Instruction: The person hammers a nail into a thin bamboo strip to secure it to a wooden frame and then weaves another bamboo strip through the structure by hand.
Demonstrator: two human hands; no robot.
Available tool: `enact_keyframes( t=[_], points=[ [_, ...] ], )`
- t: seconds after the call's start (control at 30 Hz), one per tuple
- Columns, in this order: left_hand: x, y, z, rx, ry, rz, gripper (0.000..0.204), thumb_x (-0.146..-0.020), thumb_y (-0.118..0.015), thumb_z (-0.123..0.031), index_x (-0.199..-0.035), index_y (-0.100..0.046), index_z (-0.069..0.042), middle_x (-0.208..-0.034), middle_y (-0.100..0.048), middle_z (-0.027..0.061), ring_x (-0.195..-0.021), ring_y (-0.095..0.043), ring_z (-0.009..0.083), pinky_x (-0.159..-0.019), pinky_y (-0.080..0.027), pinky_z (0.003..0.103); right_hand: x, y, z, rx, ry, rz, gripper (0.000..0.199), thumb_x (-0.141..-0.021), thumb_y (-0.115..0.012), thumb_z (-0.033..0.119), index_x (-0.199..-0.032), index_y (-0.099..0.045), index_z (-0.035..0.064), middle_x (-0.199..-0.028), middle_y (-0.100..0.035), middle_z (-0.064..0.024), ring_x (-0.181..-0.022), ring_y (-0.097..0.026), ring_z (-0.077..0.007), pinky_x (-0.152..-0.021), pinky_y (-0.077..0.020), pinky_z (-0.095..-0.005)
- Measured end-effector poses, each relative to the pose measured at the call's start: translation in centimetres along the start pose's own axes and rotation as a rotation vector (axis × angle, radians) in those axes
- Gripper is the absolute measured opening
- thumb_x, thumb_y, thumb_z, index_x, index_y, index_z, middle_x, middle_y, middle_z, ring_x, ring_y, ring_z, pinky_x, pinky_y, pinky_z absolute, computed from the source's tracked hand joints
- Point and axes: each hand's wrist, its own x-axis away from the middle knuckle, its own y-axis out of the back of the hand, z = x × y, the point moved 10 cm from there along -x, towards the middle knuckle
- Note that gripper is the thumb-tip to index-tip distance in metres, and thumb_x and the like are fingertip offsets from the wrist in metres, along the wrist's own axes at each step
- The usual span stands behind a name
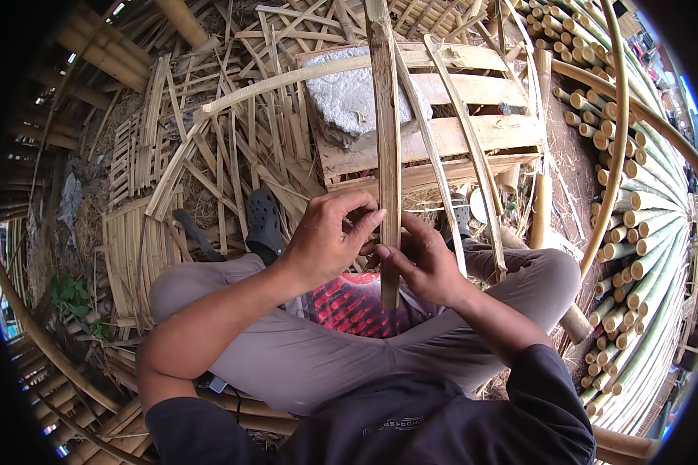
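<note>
A long, narrow bamboo strip [388, 124] stretches away from my lap, past the top edge of the view. My left hand [326, 236] grips its left side, thumb against the edge and fingers curled. Just across from it, my right hand [425, 260] is closed around the strip's near part, with its thumb on the front face. Below both hands, the strip's near end sticks out over a red-and-dark patterned cloth [345, 306] between my crossed legs. Some fingertips behind the strip are hidden.
Ahead stands a slatted wooden crate [473, 128] with a rough grey stone block [345, 93] on it. Loose bamboo strips [209, 159] litter the ground at left. Cut bamboo poles [644, 232] are stacked at right. A dark clog [265, 221] shows beside my left knee.
</note>
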Motion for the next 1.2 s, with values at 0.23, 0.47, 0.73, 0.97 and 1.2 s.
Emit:
enact_keyframes(
  t=[0.23,0.47,0.73,0.97,1.2],
  points=[
    [0.0,0.0,-0.5,0.032,-0.041,-0.016,0.015,-0.094,-0.063,-0.009,-0.087,-0.060,0.003,-0.079,-0.061,0.0114,-0.073,-0.062,0.0176,-0.063,-0.049,0.032,0.1,-0.1,0.4,-0.038,0.008,0.014,0.036,-0.099,-0.057,0.004,-0.132,-0.045,-0.0048,-0.102,-0.072,-0.0115,-0.093,-0.067,-0.0126,-0.082,-0.0550,-0.0296],
    [0.0,0.2,-0.9,-0.034,-0.070,-0.030,0.013,-0.093,-0.060,-0.005,-0.085,-0.057,0.004,-0.077,-0.059,0.0110,-0.070,-0.060,0.0163,-0.063,-0.049,0.031,0.1,-0.5,-0.7,-0.163,-0.038,0.018,0.043,-0.100,-0.057,0.005,-0.139,-0.040,-0.0030,-0.103,-0.069,-0.0132,-0.093,-0.068,-0.0179,-0.083,-0.0557,-0.0316],
    [0.3,0.9,-1.6,0.023,-0.050,-0.129,0.014,-0.086,-0.061,-0.003,-0.078,-0.053,0.003,-0.072,-0.056,0.0151,-0.066,-0.059,0.0315,-0.062,-0.045,0.041,0.0,-1.6,-0.8,-0.451,-0.127,0.120,0.039,-0.105,-0.047,0.009,-0.142,-0.037,-0.0008,-0.113,-0.067,-0.0150,-0.091,-0.070,-0.0205,-0.080,-0.0581,-0.0311],
    [0.2,1.6,-2.3,0.059,-0.072,-0.117,0.014,-0.087,-0.063,-0.004,-0.077,-0.056,0.003,-0.071,-0.059,0.0147,-0.065,-0.061,0.0292,-0.062,-0.046,0.039,0.1,-2.2,-0.6,-0.591,-0.162,0.138,0.041,-0.106,-0.044,0.010,-0.144,-0.034,0.0012,-0.119,-0.066,-0.0172,-0.101,-0.070,-0.0302,-0.084,-0.0595,-0.0340],
    [0.4,1.4,-1.3,0.110,0.008,-0.106,0.015,-0.088,-0.064,-0.005,-0.078,-0.058,0.004,-0.071,-0.060,0.0133,-0.063,-0.061,0.0226,-0.060,-0.046,0.036,-0.3,-1.5,-0.4,-0.453,-0.084,0.096,0.036,-0.105,-0.046,0.007,-0.140,-0.041,-0.0005,-0.111,-0.070,-0.0127,-0.093,-0.071,-0.0182,-0.080,-0.0574,-0.0289]
  ],
)
